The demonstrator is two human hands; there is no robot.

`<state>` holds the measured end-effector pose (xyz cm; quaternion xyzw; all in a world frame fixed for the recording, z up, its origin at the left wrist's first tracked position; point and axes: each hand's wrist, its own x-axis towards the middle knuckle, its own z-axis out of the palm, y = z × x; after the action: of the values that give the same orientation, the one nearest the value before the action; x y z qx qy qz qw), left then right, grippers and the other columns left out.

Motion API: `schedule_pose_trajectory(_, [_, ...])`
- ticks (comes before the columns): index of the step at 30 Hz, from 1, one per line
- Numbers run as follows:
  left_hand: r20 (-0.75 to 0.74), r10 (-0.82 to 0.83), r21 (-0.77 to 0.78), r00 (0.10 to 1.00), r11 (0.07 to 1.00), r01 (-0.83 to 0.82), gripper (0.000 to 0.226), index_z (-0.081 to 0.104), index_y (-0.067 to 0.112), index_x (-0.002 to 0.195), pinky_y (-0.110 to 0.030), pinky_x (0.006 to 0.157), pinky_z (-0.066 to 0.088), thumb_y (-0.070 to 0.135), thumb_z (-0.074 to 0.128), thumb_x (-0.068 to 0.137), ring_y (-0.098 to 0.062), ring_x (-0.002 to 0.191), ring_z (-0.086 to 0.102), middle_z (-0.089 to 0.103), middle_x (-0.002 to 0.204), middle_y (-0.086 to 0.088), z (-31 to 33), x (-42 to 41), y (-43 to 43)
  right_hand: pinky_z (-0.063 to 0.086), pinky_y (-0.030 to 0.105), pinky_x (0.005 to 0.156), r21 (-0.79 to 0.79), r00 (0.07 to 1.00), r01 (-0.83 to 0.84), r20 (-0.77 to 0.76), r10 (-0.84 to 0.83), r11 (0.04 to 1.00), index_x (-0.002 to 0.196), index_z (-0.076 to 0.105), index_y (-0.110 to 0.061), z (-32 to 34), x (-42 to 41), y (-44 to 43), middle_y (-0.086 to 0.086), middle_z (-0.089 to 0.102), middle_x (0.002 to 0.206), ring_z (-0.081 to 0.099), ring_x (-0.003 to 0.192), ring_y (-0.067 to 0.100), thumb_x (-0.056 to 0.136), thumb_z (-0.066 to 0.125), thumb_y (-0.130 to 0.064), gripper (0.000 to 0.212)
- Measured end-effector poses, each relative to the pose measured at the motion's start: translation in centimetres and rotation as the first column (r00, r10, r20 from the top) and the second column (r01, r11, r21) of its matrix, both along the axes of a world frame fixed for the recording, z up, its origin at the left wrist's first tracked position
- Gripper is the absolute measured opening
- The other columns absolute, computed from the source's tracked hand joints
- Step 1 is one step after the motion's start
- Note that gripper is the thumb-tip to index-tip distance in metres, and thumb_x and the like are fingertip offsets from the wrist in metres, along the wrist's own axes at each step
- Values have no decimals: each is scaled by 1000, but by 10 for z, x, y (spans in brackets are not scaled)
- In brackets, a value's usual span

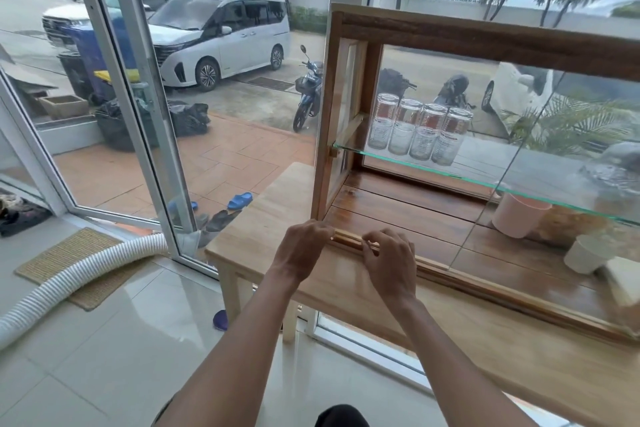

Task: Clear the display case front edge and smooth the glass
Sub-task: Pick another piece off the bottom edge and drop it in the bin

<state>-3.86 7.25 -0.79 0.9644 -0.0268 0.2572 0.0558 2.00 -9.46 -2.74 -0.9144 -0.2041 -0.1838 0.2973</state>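
A wooden display case (485, 42) stands on a light wooden table (277, 204) by the window. Its front bottom rail (349, 240) has grooves for sliding glass. My left hand (304, 246) rests with curled fingers on the rail at the case's left corner. My right hand (389, 258) sits just to the right, fingertips pressed on the same rail. Neither hand visibly holds anything. A sliding glass pane (540, 163) covers the right part of the front; the left part stands open.
A glass shelf (415, 166) carries several upturned jars (419, 130). On the case floor sit a pink cup (517, 215), a white cup (585, 253) and a pale block (623, 281). A white ribbed hose (79, 274) lies on the tiled floor beside a mat (52, 260).
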Motion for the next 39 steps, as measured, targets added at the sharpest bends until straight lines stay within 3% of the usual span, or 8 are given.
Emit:
schedule_pose_trajectory(6, [55, 69, -80, 996, 995, -64, 16, 78, 16, 80, -28, 48, 54, 4, 84, 72, -18, 61, 73, 75, 74, 0, -1, -39, 22, 45, 39, 84, 3, 998, -44, 38, 44, 999, 91, 76, -14, 5, -23, 10, 7, 75, 91, 64, 90, 31, 86, 75, -16, 6])
schedule_pose_trajectory(10, [33, 175, -118, 984, 978, -170, 17, 77, 18, 82, -23, 49, 44, 4, 83, 74, -19, 63, 72, 75, 78, 1, 3, -72, 47, 49, 43, 86, 2, 992, -104, 67, 104, 995, 97, 76, -13, 11, -46, 34, 8, 76, 95, 66, 91, 32, 86, 74, -15, 11])
schedule_pose_trajectory(13, [51, 240, -164, 970, 960, -229, 17, 76, 17, 81, -25, 53, 49, 4, 84, 73, -22, 67, 72, 76, 80, 0, 6, -104, 69, 49, 42, 91, 12, 982, -169, 93, 167, 986, 99, 77, -13, 14, -67, 60, 8, 78, 102, 68, 98, 30, 86, 74, -14, 14])
schedule_pose_trajectory(16, [32, 328, -257, 944, 916, -309, 15, 74, 18, 86, -18, 64, 49, 8, 82, 77, -18, 75, 73, 76, 89, 0, 3, -137, 97, 49, 40, 92, 3, 969, -229, 91, 228, 973, 97, 77, -14, 12, -89, 88, 6, 78, 97, 70, 96, 28, 86, 74, -14, 11])
schedule_pose_trajectory(21, [-17, 481, -444, 877, 782, -438, 15, 73, 17, 81, -29, 67, 56, 13, 85, 73, -17, 75, 71, 76, 86, 0, -7, -188, 139, 52, 42, 86, -7, 938, -340, 71, 339, 940, 99, 78, -12, 1, -127, 136, 7, 78, 94, 69, 87, 28, 86, 75, -11, 13])
schedule_pose_trajectory(25, [-191, 519, -521, 833, 666, -534, 15, 74, 16, 81, -23, 64, 43, 14, 86, 72, -12, 72, 62, 74, 84, 0, -25, -221, 163, 54, 42, 85, -23, 906, -422, 5, 422, 906, 102, 78, -15, -20, -151, 168, 5, 77, 92, 68, 84, 25, 86, 75, -15, 16])
schedule_pose_trajectory(33, [-402, 532, -599, 745, 463, -654, 17, 75, 13, 79, -26, 65, 46, 12, 88, 68, -15, 72, 63, 66, 75, 3, -90, -265, 182, 47, 33, 70, -26, 838, -502, -263, 478, 865, 87, 77, -19, -88, -185, 202, 1, 74, 90, 62, 80, 21, 87, 70, -15, 8])
schedule_pose_trajectory(39, [-527, 523, -575, 670, 361, -734, 14, 78, 11, 91, -30, 77, 55, 7, 78, 77, -22, 86, 70, 75, 93, -5, -148, -282, 180, 40, 29, 66, -112, 763, -552, -467, 446, 826, 84, 71, -21, -145, -201, 206, -3, 70, 84, 65, 81, 19, 87, 68, -20, 4])
